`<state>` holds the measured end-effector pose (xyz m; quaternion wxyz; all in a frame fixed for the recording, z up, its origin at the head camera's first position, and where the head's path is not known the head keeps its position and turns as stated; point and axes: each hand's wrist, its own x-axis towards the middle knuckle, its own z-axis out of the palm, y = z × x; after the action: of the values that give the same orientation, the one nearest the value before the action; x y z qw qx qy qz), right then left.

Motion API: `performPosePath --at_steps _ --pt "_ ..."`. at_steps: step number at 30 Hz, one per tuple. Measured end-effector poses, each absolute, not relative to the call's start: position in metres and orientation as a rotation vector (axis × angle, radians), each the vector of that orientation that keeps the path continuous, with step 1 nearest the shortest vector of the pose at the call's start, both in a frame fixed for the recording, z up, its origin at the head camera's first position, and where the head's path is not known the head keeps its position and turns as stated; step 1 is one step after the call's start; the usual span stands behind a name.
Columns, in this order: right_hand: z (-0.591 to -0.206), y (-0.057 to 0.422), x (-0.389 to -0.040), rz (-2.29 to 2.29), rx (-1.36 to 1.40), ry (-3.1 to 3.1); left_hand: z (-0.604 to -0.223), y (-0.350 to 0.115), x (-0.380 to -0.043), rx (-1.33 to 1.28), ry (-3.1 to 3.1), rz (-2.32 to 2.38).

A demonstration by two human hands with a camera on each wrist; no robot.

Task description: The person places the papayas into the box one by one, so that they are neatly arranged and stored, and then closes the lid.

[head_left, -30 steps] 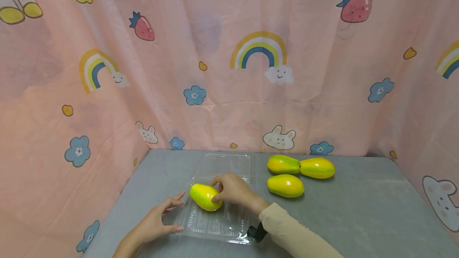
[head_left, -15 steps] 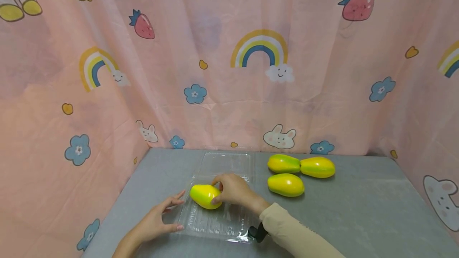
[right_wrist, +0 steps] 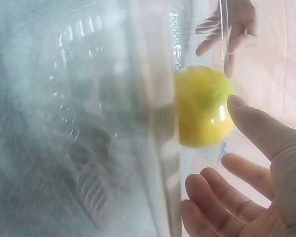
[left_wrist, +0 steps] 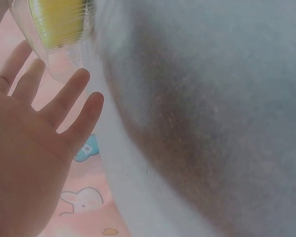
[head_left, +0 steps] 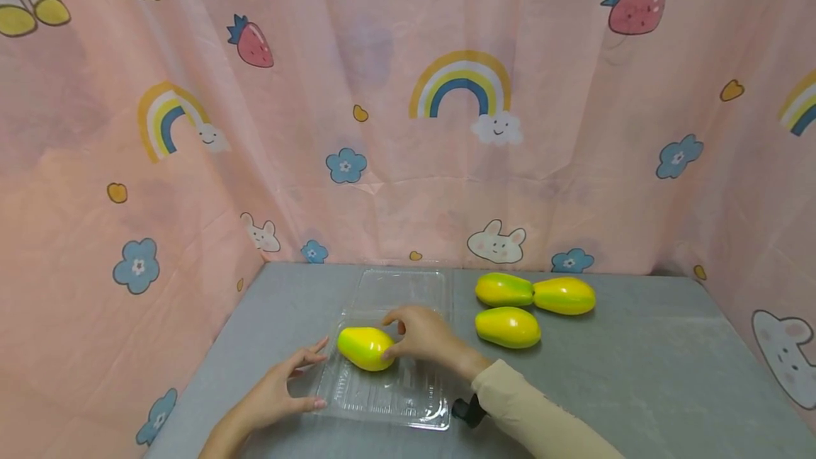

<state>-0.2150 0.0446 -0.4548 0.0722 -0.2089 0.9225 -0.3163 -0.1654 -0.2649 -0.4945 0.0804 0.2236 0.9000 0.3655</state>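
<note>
The right hand (head_left: 423, 335) has shifted slightly rightward, fingers spread and thumb at the papaya (head_left: 363, 348) in the clear plastic clamshell's near tray (head_left: 398, 402), while the left hand (head_left: 279, 389), also spread, flanks it; easing the thumb off gently should prevent rolling.

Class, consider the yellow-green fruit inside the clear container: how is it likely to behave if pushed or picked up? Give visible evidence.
The yellow-green fruit would probably roll if nudged, since its body is rounded, though the raised sides of the clear container may stop it. Its bright highlights suggest a smooth, glossy skin, so it might slip from a loose grip.
</note>
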Motion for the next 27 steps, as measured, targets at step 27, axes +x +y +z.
performPosePath --at_steps 27 --pt "-0.441 0.154 -0.201 -0.949 -0.428 2.928 -0.492 -0.265 -0.165 0.651 2.684 1.072"
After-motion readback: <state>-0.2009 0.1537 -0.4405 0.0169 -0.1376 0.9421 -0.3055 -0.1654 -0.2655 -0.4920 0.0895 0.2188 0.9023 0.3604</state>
